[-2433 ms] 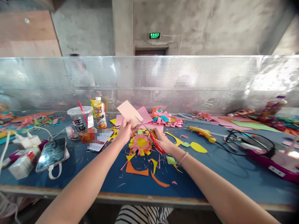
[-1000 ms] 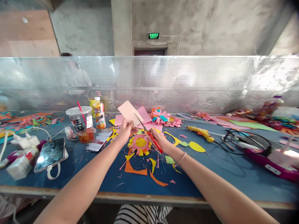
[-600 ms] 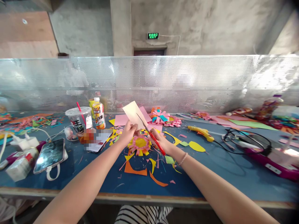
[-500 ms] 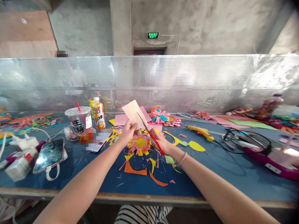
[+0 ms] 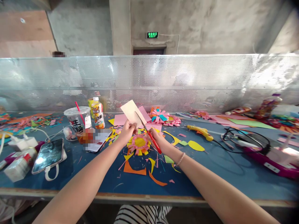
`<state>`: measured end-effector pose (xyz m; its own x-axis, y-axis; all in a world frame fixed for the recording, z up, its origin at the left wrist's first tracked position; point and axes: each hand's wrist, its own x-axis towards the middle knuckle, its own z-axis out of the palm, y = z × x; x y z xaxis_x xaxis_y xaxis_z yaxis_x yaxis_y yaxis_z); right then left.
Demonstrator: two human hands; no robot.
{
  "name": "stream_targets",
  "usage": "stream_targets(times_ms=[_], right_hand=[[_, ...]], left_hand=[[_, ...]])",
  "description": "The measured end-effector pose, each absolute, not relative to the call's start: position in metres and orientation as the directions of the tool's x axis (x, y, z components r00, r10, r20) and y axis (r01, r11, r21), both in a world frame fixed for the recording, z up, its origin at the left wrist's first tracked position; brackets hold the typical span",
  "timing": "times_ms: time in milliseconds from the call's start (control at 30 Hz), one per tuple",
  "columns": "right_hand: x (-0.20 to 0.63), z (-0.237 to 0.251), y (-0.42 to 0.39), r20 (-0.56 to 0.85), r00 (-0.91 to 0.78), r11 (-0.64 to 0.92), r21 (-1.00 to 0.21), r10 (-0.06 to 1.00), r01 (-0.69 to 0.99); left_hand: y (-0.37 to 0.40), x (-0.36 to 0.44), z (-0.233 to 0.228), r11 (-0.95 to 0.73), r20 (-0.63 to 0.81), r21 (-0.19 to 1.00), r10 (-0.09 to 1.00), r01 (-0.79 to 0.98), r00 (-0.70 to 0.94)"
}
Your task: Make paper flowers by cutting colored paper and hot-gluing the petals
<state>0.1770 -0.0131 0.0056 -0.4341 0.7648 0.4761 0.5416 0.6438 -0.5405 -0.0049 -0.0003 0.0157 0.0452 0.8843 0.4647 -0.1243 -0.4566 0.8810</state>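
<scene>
My left hand (image 5: 127, 132) pinches the lower edge of a cream sheet of paper (image 5: 130, 111), held tilted above the table. Red-handled scissors (image 5: 153, 140) are gripped in my right hand (image 5: 160, 140), their dark blades lying along the right part of the sheet. Whether the blades are cutting into it, I cannot tell. Just below both hands lies a pink paper flower (image 5: 140, 143) with a yellow centre. Orange paper offcuts (image 5: 134, 169) and small yellow scraps are scattered in front of it.
At left stand a plastic cup (image 5: 78, 123) with a red straw, a drink bottle (image 5: 97, 113) and a phone (image 5: 49, 155). To the right are a yellow glue gun (image 5: 201, 132), black cables and a purple power strip (image 5: 268, 161). A perforated metal screen (image 5: 201, 74) runs behind.
The sheet and scissors have shifted very slightly left within the view, and the scissor handles sit a little higher. Both hands keep their hold.
</scene>
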Motion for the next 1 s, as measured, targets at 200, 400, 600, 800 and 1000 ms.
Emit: stream_targets(times_ms=[200, 400, 600, 800, 1000], right_hand=[[0.175, 0.011, -0.018, 0.387, -0.445, 0.58, -0.66, 0.807, 0.478], [0.179, 0.012, -0.015, 0.38, -0.454, 0.569, -0.708, 0.806, 0.418], [0.179, 0.006, -0.008, 0.454, -0.456, 0.636, -0.639, 0.765, 0.433], [0.18, 0.008, -0.009, 0.45, -0.454, 0.639, -0.573, 0.769, 0.514], [0.178, 0.01, -0.011, 0.503, -0.451, 0.676, -0.541, 0.737, 0.501]], left_hand=[[0.0, -0.004, 0.013, -0.415, 0.43, 0.896, 0.899, -0.158, 0.079], [-0.002, -0.003, 0.013, -0.404, 0.414, 0.909, 0.901, -0.099, 0.128], [-0.004, -0.003, 0.013, -0.377, 0.409, 0.903, 0.901, -0.207, 0.144], [0.002, -0.006, 0.016, -0.416, 0.439, 0.858, 0.899, -0.302, 0.009], [0.009, -0.013, 0.015, -0.502, 0.497, 0.854, 0.865, -0.135, -0.072]])
